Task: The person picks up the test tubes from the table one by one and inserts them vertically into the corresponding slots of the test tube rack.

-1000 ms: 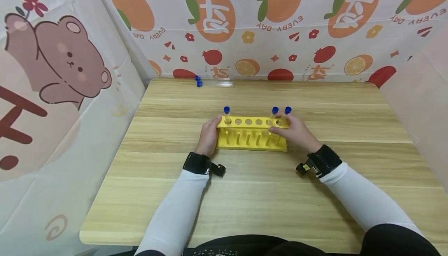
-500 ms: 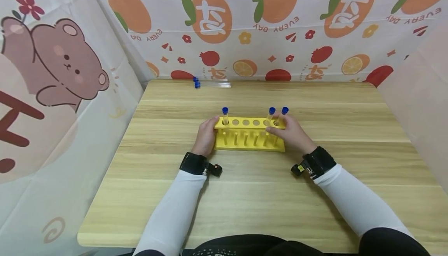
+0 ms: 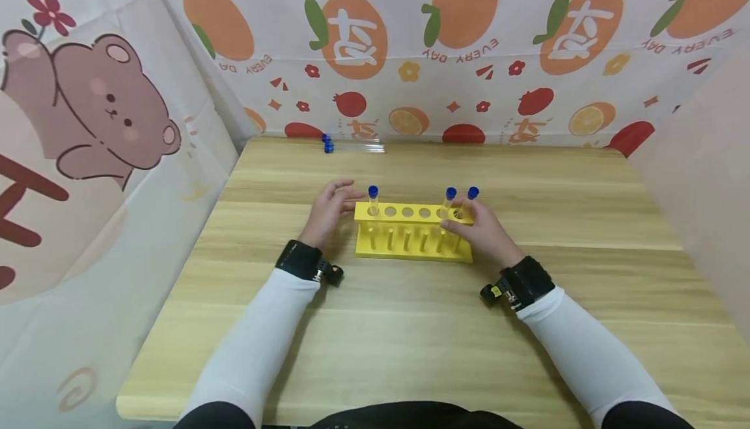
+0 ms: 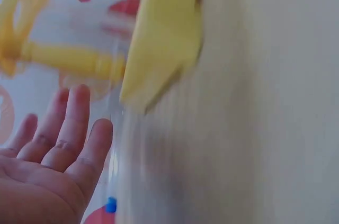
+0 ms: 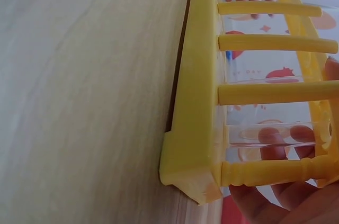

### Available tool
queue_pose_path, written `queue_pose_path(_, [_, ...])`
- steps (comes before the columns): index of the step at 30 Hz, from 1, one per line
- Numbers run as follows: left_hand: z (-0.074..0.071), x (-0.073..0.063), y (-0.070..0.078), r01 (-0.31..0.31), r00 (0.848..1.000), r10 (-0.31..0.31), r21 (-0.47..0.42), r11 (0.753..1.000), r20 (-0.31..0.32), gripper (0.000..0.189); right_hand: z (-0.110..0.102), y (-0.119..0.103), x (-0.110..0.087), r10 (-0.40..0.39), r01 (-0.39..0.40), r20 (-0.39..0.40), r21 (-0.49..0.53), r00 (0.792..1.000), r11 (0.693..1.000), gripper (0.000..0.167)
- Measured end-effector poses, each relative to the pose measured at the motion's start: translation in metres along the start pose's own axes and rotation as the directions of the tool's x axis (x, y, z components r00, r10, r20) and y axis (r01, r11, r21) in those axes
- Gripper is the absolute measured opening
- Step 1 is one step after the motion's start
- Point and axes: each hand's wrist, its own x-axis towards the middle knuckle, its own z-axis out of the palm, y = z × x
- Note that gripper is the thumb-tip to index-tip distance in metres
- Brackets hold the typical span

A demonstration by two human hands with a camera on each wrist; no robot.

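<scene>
A yellow test tube rack [image 3: 398, 219] stands upright on the table. One blue-capped test tube [image 3: 373, 200] sits in its leftmost hole, and two more capped tubes, the inner one [image 3: 450, 196] and the outer one [image 3: 471, 196], stand in the two rightmost holes, leaning slightly. My right hand [image 3: 491, 234] grips the rack's right end, thumb in front of the top shelf; in the right wrist view its fingers [image 5: 254, 203] reach behind the end post. Beside the rack's left end is my left hand [image 3: 326, 213], fingers extended, and the left wrist view has it holding nothing.
Several blue-capped tubes [image 3: 354, 148] lie on their sides at the table's back edge, against a fruit-print cloth [image 3: 433, 103]. A bear-print cloth [image 3: 117, 116] hangs along the left side. The wooden table [image 3: 410, 338] extends in front of the rack.
My left hand has let go of the rack's left end and moved outward to the left, its fingers straightening. The right hand keeps its grip, and the tubes stay in the same holes.
</scene>
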Motion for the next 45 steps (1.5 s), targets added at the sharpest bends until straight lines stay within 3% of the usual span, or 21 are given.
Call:
queue_pose_path(4, [-0.017, 0.024, 0.012, -0.028, 1.0, 0.027, 0.107, 0.994, 0.008, 0.046, 0.002, 0.0, -0.002, 0.019, -0.019, -0.007, 0.006, 1.0, 1.0, 0.058])
queue_pose_path(7, [-0.028, 0.045, 0.022, -0.07, 0.997, 0.07, 0.244, 0.967, 0.006, 0.049, 0.003, 0.001, -0.003, 0.019, -0.019, -0.016, 0.003, 1.0, 1.0, 0.057])
queue_pose_path(10, [-0.037, 0.066, 0.032, -0.106, 0.993, 0.12, 0.425, 0.899, -0.006, 0.053, 0.003, 0.001, -0.001, 0.012, -0.012, -0.023, 0.008, 1.0, 1.0, 0.057])
queue_pose_path(14, [-0.046, 0.091, 0.037, -0.095, 0.992, 0.124, 0.63, 0.771, -0.002, 0.058, 0.003, 0.001, 0.0, 0.002, -0.001, -0.031, 0.024, 1.0, 1.0, 0.055])
queue_pose_path(16, [-0.05, 0.101, 0.036, -0.082, 0.994, 0.11, 0.721, 0.688, 0.008, 0.058, 0.004, 0.001, 0.001, -0.006, 0.007, -0.031, 0.033, 0.999, 0.999, 0.054])
queue_pose_path(17, [-0.052, 0.105, 0.036, -0.081, 0.994, 0.108, 0.775, 0.627, 0.017, 0.058, 0.005, 0.001, 0.002, -0.015, 0.016, -0.029, 0.035, 0.999, 0.999, 0.053])
queue_pose_path(21, [-0.056, 0.117, 0.034, -0.085, 0.992, 0.111, 0.941, 0.328, 0.051, 0.057, 0.007, 0.002, 0.005, -0.046, 0.047, -0.021, 0.04, 0.999, 0.998, 0.052])
queue_pose_path(22, [-0.055, 0.119, 0.035, -0.085, 0.992, 0.109, 0.96, 0.268, 0.057, 0.057, 0.007, 0.002, 0.006, -0.051, 0.051, -0.021, 0.037, 0.999, 0.998, 0.052])
queue_pose_path(23, [-0.054, 0.12, 0.035, -0.085, 0.993, 0.105, 0.972, 0.221, 0.063, 0.058, 0.007, 0.002, 0.006, -0.052, 0.052, -0.021, 0.033, 0.998, 0.998, 0.052])
queue_pose_path(24, [-0.052, 0.122, 0.036, -0.088, 0.992, 0.101, 0.977, 0.193, 0.069, 0.059, 0.006, 0.002, 0.006, -0.049, 0.05, -0.023, 0.028, 0.999, 0.998, 0.052])
queue_pose_path(25, [-0.049, 0.124, 0.036, -0.091, 0.993, 0.096, 0.98, 0.179, 0.074, 0.06, 0.006, 0.002, 0.006, -0.049, 0.049, -0.024, 0.024, 0.999, 0.998, 0.051])
queue_pose_path(30, [-0.033, 0.132, 0.035, -0.11, 0.992, 0.076, 0.975, 0.192, 0.097, 0.062, 0.003, 0.001, 0.006, -0.045, 0.045, -0.028, 0.02, 0.999, 0.999, 0.048])
queue_pose_path(36, [-0.023, 0.145, 0.023, -0.129, 0.992, 0.029, 0.977, 0.17, 0.126, 0.067, 0.005, 0.004, 0.005, -0.012, 0.013, -0.037, 0.018, 0.999, 1.0, 0.044])
queue_pose_path(43, [-0.01, 0.145, 0.018, -0.12, 0.99, -0.05, 0.97, 0.214, 0.133, 0.074, 0.002, 0.009, 0.004, -0.006, 0.007, -0.055, 0.021, 0.998, 1.0, 0.043])
queue_pose_path(45, [-0.006, 0.148, 0.012, -0.109, 0.988, -0.085, 0.971, 0.211, 0.129, 0.072, 0.001, 0.009, 0.004, -0.009, 0.01, -0.058, 0.023, 0.998, 1.0, 0.042])
